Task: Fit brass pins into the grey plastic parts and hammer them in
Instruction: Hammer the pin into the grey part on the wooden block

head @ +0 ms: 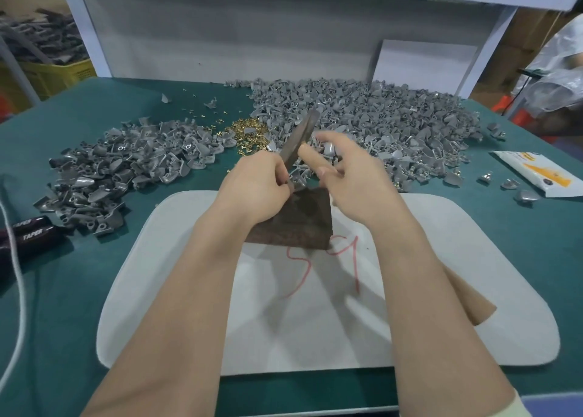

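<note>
My left hand (258,180) grips the lower end of a flat dark metal bar (301,135) that slants up and away over the work spot. My right hand (350,170) pinches a grey plastic part (299,174) at its fingertips, just above the far edge of a dark brown block (296,224). The block stands on a white mat (457,259). Its fingers are motion-blurred, and any pin in the part is hidden. A heap of brass pins (249,131) lies beyond my hands, between a left pile of grey parts (126,164) and a bigger right pile (394,116).
Black handles marked TAPER (33,232) and a white cord (19,290) lie at the left edge. A white and orange packet (536,173) and a few loose grey parts lie at the right. A white board (422,66) leans at the back. Another person sits at the far right.
</note>
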A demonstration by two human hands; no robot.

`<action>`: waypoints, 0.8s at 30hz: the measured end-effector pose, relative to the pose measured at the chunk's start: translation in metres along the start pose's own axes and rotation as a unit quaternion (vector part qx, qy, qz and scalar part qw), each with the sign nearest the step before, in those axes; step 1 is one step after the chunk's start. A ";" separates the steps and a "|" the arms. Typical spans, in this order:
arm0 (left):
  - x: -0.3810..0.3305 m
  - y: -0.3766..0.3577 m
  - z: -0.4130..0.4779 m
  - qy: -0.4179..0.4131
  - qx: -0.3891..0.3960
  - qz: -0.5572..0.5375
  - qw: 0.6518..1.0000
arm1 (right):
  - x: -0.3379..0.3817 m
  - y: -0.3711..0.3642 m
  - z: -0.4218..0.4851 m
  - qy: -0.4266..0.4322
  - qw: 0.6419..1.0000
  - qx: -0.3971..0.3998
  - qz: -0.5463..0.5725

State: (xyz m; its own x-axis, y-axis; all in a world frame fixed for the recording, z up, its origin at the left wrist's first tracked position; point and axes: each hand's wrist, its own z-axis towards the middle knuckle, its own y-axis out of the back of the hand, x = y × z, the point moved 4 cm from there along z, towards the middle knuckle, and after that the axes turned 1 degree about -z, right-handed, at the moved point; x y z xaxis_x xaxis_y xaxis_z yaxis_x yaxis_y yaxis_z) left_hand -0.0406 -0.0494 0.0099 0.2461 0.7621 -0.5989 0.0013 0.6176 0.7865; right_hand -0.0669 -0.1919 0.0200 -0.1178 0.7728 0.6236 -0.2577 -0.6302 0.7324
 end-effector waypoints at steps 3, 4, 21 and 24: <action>0.000 -0.001 0.001 -0.002 -0.008 -0.005 1.000 | 0.003 0.009 -0.003 0.004 0.999 -0.039 -0.003; 0.000 -0.001 0.001 -0.001 -0.010 -0.007 1.000 | 0.006 0.013 -0.003 0.013 0.999 -0.052 -0.010; -0.003 0.006 -0.005 0.033 0.002 0.009 0.999 | 0.017 0.046 -0.019 0.027 0.998 -0.019 -0.057; -0.002 0.006 -0.006 0.045 0.011 0.005 0.999 | 0.016 0.048 -0.020 0.029 0.998 -0.004 -0.052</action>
State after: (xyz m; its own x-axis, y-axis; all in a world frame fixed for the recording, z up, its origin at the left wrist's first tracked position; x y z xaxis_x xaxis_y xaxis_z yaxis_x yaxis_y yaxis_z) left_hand -0.0470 -0.0457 0.0152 0.1582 0.7834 -0.6011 0.0205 0.6060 0.7952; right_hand -0.1008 -0.2081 0.0599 -0.1456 0.8374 0.5269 -0.2790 -0.5457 0.7902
